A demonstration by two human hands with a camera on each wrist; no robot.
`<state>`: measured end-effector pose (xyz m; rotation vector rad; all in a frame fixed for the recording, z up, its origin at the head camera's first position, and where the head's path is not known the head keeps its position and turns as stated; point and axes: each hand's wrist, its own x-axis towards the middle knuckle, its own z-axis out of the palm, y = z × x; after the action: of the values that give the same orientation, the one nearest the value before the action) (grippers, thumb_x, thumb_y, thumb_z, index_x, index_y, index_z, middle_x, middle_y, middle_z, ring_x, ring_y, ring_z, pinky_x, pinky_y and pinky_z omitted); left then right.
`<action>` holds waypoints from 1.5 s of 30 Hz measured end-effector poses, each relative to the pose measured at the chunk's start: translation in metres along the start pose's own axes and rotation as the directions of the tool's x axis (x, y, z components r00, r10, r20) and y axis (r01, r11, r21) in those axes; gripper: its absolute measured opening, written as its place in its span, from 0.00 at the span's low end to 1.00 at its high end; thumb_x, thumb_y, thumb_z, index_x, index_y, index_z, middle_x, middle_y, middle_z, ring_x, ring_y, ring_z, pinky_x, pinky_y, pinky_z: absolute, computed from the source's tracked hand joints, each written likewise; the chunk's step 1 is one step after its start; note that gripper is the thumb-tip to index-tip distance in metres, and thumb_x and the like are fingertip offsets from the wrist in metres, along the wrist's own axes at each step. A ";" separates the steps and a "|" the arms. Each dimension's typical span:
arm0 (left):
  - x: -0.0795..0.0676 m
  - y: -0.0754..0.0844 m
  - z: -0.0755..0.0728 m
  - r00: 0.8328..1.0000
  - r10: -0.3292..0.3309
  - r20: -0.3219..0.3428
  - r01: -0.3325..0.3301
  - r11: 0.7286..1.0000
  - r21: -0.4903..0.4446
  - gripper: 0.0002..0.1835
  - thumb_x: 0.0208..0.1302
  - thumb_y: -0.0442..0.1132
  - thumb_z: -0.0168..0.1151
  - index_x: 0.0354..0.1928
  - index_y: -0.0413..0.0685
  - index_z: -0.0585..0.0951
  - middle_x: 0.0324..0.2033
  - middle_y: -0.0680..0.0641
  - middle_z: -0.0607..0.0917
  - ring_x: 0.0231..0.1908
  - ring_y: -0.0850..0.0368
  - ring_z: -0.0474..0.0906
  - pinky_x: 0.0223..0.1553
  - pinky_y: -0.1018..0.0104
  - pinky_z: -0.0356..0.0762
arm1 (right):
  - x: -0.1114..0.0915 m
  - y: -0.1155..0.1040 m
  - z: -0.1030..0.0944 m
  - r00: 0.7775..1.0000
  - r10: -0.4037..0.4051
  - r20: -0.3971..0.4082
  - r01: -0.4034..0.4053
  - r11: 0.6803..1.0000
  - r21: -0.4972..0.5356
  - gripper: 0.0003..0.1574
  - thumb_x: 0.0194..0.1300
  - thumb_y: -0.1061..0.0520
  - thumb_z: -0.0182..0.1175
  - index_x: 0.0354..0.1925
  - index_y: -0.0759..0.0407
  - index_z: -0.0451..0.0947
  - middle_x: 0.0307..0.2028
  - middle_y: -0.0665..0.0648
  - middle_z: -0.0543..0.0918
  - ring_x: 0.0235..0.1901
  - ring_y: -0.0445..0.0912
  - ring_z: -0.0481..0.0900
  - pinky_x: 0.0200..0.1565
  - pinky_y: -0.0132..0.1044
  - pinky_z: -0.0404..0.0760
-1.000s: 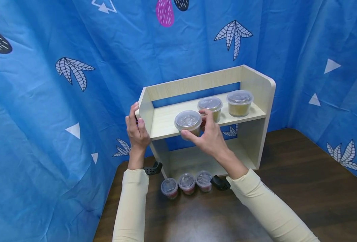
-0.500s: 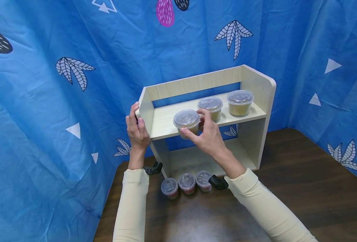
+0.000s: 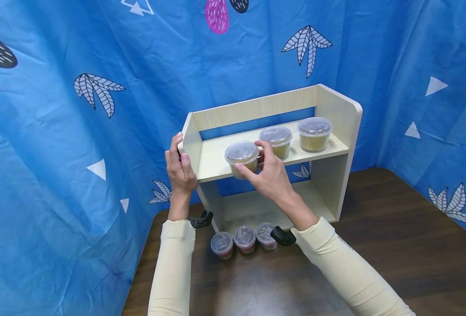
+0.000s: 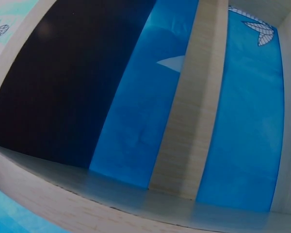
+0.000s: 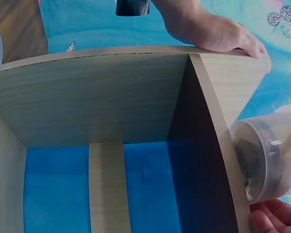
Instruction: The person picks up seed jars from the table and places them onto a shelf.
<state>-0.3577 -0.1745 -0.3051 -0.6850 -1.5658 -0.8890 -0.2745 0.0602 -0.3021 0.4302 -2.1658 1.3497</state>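
My right hand (image 3: 271, 177) grips a lidded clear plastic tub (image 3: 241, 151) with yellowish contents between thumb and fingers, at the front edge of the upper shelf board (image 3: 216, 160). In the right wrist view, the tub (image 5: 269, 155) appears beside the board's edge, fingers at its base. With fingers straight, my left hand (image 3: 180, 172) rests against the left side panel (image 3: 192, 142) of the small wooden shelf. Two similar tubs, a middle one (image 3: 277, 137) and a right one (image 3: 315, 134), stand on the upper board. The left wrist view looks into the shelf, without the hand.
Three smaller lidded cups, left (image 3: 222, 244), middle (image 3: 245, 239) and right (image 3: 266, 235), stand in a row on the dark wooden table (image 3: 399, 245) before the shelf. A patterned blue curtain (image 3: 138, 52) hangs behind and at both sides.
My right hand has shifted slightly left and back with the tub, away from the middle tub. The left hand has stayed at the side panel.
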 end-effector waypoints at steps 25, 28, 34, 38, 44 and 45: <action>0.002 0.000 0.002 0.999 0.034 -0.011 -0.034 0.999 -0.028 0.26 0.65 0.40 0.42 0.62 0.35 0.71 0.62 0.37 0.75 0.43 0.40 0.70 0.37 0.52 0.65 | 0.012 -0.004 0.010 1.000 0.010 0.012 -0.009 0.998 -0.055 0.47 0.58 0.42 0.69 0.67 0.62 0.64 0.50 0.64 0.81 0.45 0.54 0.79 0.45 0.48 0.79; 0.003 0.000 0.003 0.999 0.032 -0.008 -0.032 0.999 -0.034 0.26 0.65 0.40 0.42 0.62 0.35 0.71 0.62 0.37 0.75 0.43 0.40 0.70 0.38 0.53 0.65 | 0.014 -0.004 0.011 1.000 0.008 0.010 -0.007 0.998 -0.062 0.47 0.58 0.41 0.69 0.67 0.62 0.64 0.50 0.64 0.82 0.44 0.53 0.79 0.44 0.47 0.79; 0.002 -0.001 0.003 0.999 0.034 -0.016 -0.035 0.999 -0.032 0.26 0.65 0.40 0.42 0.62 0.35 0.71 0.62 0.37 0.75 0.41 0.40 0.69 0.37 0.54 0.65 | 0.016 -0.004 0.014 1.000 0.003 0.007 -0.002 0.997 -0.072 0.47 0.59 0.42 0.68 0.67 0.63 0.64 0.48 0.64 0.82 0.42 0.53 0.79 0.42 0.46 0.79; 0.002 -0.001 0.002 0.999 0.034 -0.020 -0.034 0.999 -0.034 0.26 0.64 0.38 0.42 0.62 0.35 0.71 0.62 0.37 0.75 0.41 0.40 0.69 0.37 0.52 0.65 | 0.018 -0.005 0.016 1.000 -0.003 0.011 0.004 0.997 -0.075 0.46 0.59 0.43 0.68 0.67 0.63 0.64 0.46 0.63 0.82 0.40 0.52 0.79 0.41 0.45 0.79; 0.000 -0.003 0.001 1.000 0.014 -0.013 -0.014 1.000 -0.021 0.26 0.65 0.39 0.42 0.62 0.35 0.70 0.62 0.38 0.75 0.42 0.40 0.69 0.36 0.53 0.66 | 0.021 -0.005 0.018 1.000 0.003 0.023 0.000 0.995 -0.100 0.46 0.60 0.42 0.67 0.67 0.64 0.64 0.44 0.63 0.82 0.38 0.52 0.78 0.38 0.44 0.77; 0.000 -0.003 0.001 1.000 0.014 -0.014 -0.014 1.000 -0.021 0.26 0.65 0.39 0.42 0.62 0.36 0.70 0.62 0.38 0.75 0.42 0.40 0.69 0.36 0.53 0.66 | 0.022 -0.005 0.019 1.000 0.003 0.026 -0.001 0.995 -0.103 0.47 0.60 0.42 0.67 0.68 0.64 0.64 0.45 0.63 0.82 0.39 0.52 0.78 0.39 0.44 0.77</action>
<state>-0.3607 -0.1752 -0.3058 -0.7025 -1.5401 -0.8991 -0.2941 0.0415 -0.2916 0.4076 -2.2458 1.2334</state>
